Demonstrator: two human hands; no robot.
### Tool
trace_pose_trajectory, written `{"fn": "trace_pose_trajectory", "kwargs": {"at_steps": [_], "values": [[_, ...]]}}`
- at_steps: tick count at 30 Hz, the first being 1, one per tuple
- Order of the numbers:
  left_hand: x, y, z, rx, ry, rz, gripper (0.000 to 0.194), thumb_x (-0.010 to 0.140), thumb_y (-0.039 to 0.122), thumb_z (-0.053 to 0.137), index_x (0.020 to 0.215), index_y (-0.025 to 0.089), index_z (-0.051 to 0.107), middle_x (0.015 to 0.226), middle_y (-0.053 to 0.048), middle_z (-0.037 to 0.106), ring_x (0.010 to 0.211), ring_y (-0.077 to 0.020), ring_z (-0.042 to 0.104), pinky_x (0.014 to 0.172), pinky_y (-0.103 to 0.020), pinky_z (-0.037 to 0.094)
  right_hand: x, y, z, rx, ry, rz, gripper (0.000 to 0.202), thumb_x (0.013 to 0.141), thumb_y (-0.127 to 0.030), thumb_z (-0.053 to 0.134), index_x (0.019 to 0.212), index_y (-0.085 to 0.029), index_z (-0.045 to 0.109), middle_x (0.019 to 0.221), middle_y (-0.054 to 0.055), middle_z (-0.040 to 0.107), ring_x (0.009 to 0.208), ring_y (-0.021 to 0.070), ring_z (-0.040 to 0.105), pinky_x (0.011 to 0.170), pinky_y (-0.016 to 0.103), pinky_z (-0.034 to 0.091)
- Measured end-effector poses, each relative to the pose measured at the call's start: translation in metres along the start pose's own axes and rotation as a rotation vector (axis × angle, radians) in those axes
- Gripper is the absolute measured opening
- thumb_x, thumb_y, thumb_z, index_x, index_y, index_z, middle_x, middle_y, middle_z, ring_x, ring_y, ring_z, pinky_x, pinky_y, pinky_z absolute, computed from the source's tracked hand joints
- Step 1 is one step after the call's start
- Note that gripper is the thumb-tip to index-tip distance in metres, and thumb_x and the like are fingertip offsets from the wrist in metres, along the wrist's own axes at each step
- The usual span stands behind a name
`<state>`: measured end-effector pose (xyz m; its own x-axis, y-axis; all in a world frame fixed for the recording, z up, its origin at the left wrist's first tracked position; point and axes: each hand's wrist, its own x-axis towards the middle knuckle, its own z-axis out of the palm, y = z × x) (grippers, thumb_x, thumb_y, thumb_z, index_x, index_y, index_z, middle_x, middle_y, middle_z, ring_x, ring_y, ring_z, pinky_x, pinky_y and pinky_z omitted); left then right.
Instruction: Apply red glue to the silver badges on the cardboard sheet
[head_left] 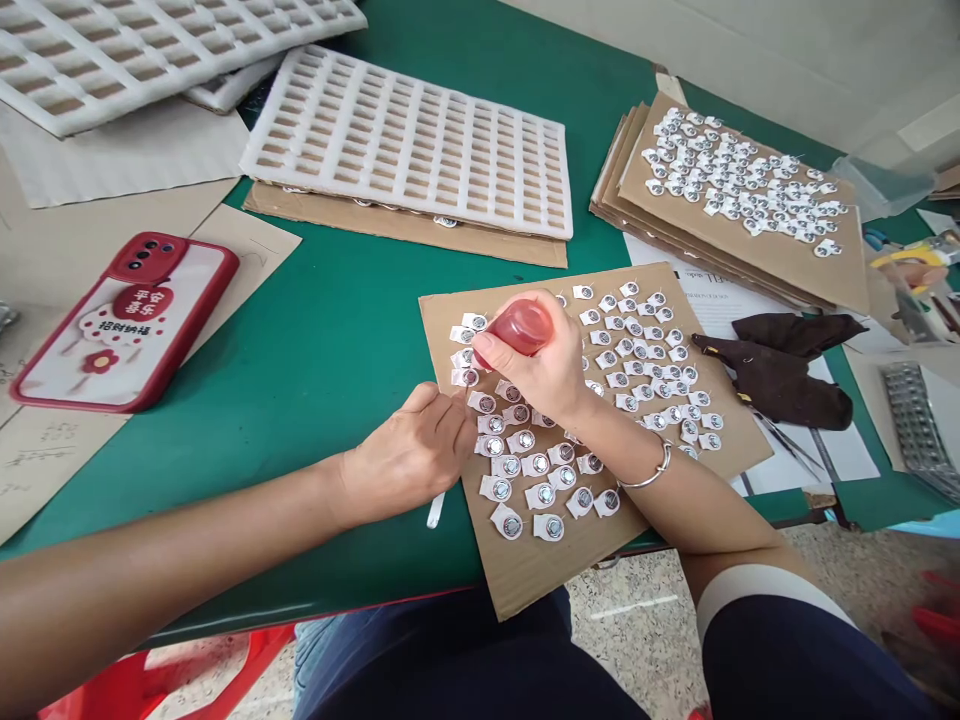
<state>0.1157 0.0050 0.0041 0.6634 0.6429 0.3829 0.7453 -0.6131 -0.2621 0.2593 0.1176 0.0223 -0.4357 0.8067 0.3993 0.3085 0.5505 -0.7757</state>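
My right hand (551,370) is wrapped round a red, translucent squeeze bottle (525,325), held over the left part of a cardboard sheet (517,580). Small white tags with round metallic centres (549,527) lie in rows on that sheet. Beside the sheet's left edge my left hand (412,450) is closed, its fingertips near the tags just under the bottle. From beneath it pokes the end of a thin white strip (435,510); whether the hand grips it is hidden. The bottle's tip is hidden by my right hand.
White foam grids (420,140) lie at the back left, near a red-framed phone (124,325). More tags cover a stack of cardboard (742,260) at the back right. Dark brown gloves (795,370) and tweezers (787,440) rest on paper to the right.
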Motion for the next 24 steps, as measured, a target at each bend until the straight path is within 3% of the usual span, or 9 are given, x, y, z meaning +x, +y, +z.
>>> {"fn": "trace_pose_trajectory", "kwargs": {"at_steps": [24], "values": [[0.0000,-0.0017,0.0004,-0.033,-0.013,-0.027,0.019,0.084,0.002,0.041,0.074,0.009,0.056,0.073,-0.011,0.061,0.065,-0.0188,0.050,0.063,-0.034,0.036,0.0010,0.0006,-0.0043,-0.088,0.001,-0.017,0.037,0.068,-0.050,0.069,0.085,-0.024,0.048,0.076,-0.001,0.062,0.067,0.0155,0.059,0.063,0.035,0.051]]}}
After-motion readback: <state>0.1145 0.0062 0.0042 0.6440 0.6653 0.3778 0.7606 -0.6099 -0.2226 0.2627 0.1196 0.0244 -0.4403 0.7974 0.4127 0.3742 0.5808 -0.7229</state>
